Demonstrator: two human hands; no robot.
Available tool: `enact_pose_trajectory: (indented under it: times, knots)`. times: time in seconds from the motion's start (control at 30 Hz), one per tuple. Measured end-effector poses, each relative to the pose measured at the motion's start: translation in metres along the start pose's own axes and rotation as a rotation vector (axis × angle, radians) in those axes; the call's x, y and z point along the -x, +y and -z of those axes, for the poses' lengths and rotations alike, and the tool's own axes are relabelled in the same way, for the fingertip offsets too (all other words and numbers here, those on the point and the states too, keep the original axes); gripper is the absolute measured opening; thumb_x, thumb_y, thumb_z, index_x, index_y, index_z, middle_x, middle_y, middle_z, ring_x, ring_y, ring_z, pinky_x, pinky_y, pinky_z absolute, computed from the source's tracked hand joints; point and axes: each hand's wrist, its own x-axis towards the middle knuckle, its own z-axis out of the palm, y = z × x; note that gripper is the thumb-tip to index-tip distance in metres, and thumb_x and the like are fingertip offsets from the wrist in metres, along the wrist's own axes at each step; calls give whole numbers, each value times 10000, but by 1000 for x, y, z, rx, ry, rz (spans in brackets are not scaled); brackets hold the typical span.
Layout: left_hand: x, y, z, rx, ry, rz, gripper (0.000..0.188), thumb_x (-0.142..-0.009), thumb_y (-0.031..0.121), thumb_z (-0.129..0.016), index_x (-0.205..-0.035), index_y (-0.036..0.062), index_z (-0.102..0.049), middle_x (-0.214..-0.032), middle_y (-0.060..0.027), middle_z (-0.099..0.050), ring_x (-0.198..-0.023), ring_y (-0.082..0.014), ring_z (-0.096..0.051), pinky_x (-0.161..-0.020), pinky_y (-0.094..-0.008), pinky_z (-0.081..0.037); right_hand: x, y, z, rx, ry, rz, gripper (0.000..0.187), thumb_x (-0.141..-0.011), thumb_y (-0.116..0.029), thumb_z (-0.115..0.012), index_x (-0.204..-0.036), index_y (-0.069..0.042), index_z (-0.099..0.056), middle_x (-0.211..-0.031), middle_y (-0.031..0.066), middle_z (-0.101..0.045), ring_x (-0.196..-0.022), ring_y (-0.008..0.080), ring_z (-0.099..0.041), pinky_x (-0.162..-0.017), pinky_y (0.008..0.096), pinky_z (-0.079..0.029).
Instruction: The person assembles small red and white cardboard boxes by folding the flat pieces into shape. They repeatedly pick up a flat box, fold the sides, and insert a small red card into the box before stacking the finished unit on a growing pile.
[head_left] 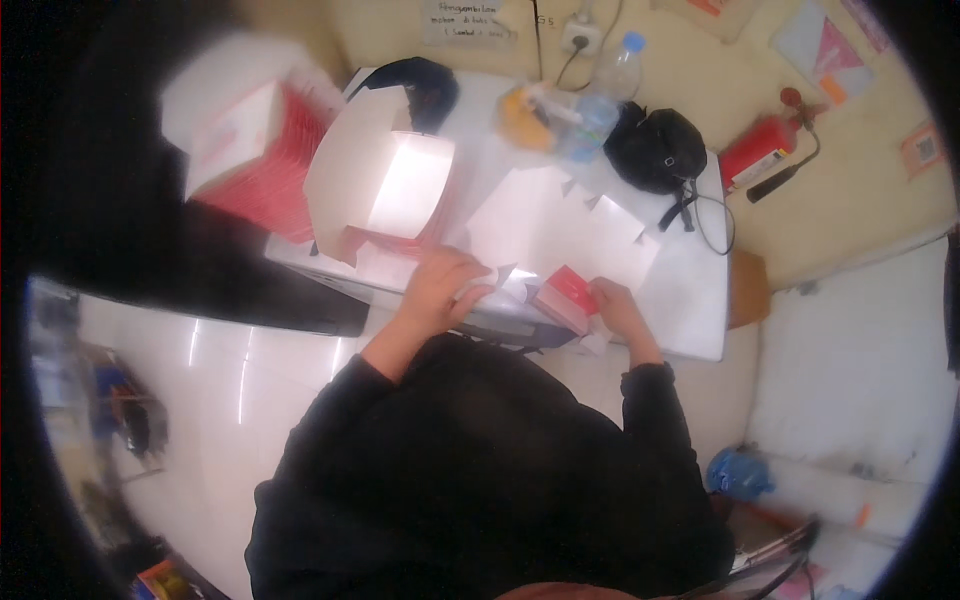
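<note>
An unfolded carton (pixel 555 225), white inside and red outside, lies at the near edge of the white table. My left hand (pixel 440 288) is closed on its near left corner flap, the fingers bent around the white card. My right hand (pixel 618 308) pinches the near right part, where a red panel (pixel 572 288) is folded up. Just left of the carton stand nested, partly formed paper trays (pixel 412 185) with white insides and red outer walls.
A tall stack of red and white trays (pixel 265 160) stands at the far left. Toward the wall are a clear bottle (pixel 618 75), a plastic bag (pixel 540 118), a black bag (pixel 657 148) and a dark cloth item (pixel 425 90). A red fire extinguisher (pixel 762 150) hangs right of the table (pixel 690 300).
</note>
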Motion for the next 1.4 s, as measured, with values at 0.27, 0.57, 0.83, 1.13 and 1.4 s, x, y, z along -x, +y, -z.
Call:
enact_pose_trajectory:
  times: [0.27,0.57,0.83,1.13,1.4]
  knots:
    - [-37,61,-57,211,-314,118,235,-778,198,-686,-957,49,-663,-885,-121,-664,-845,-334,-624,-802,-427,-489,53,-87,28,225,-255,231,241,-921,-230,-484,-900,-10,-580,-874,225,-610,-812,403,-582,-706,427,-467]
    - [-23,48,-46,813,-224,923,210,-868,199,-626,-951,12,-674,-883,-90,-680,-834,-136,-612,-785,-283,-482,76,-100,56,-191,429,553,113,-840,-105,-621,-923,-28,-635,-845,64,-632,-919,246,-617,-978,394,-404]
    - [-46,79,-26,809,-235,772,175,-909,154,-576,-950,5,-659,-869,-56,-658,-833,-116,-582,-780,-269,-472,74,-149,36,-27,617,372,84,-746,-32,-677,-811,-83,-692,-856,73,-607,-956,245,-527,-935,385,-379]
    - [-62,94,-12,676,-586,548,102,-884,98,-586,-895,26,-657,-830,-74,-670,-767,-164,-622,-689,-316,-491,75,-138,53,-318,807,253,535,-877,-207,-613,-1360,-69,-428,-1346,189,-461,-1237,337,-438,-1037,433,-348]
    - [-73,86,-16,779,-591,402,359,-937,266,-552,-1196,18,-561,-1150,-125,-608,-1092,-194,-571,-966,-336,-429,93,-106,65,-1057,602,266,567,-997,-389,-412,-1412,-17,-310,-1292,187,-522,-1142,311,-536,-991,446,-422]
